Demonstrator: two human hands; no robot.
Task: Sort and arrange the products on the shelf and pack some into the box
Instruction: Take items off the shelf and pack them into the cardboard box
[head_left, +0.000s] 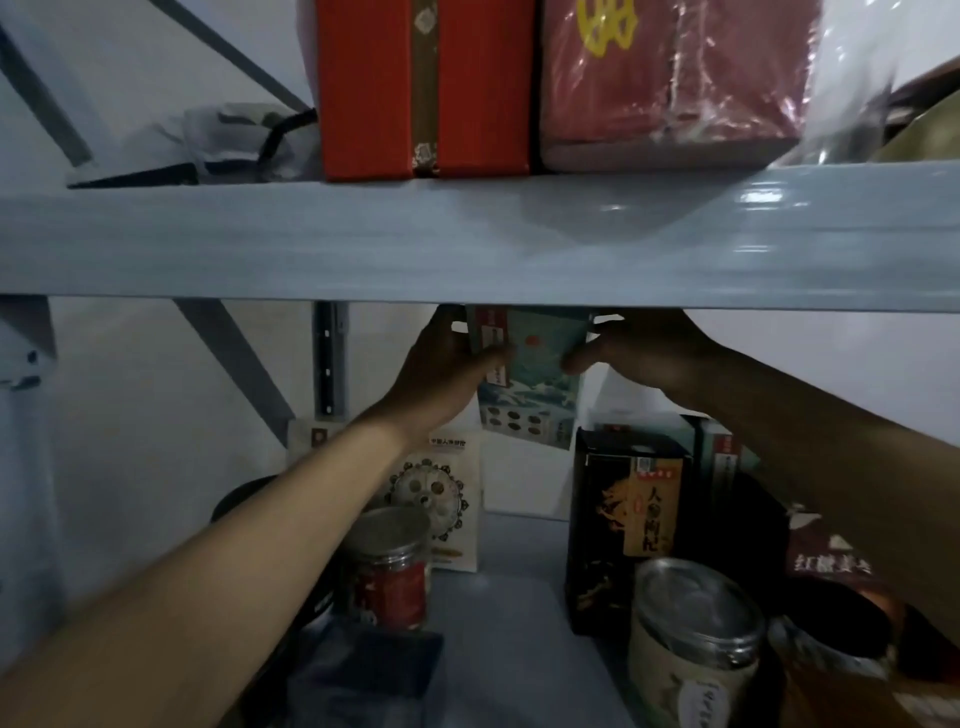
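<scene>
Both my hands reach deep under the grey shelf beam. Between them is a teal box with a red dot and a white-red label, held high at the back of the lower shelf. My left hand grips its left edge with the thumb across the front. My right hand pinches its right edge. The box's top is hidden by the beam. Right under it stands a second teal box with wave artwork.
On the lower shelf stand a white patterned box, a black dragon box, a red-labelled jar, a cream jar and dark tins at the right. Red gift boxes sit on the upper shelf.
</scene>
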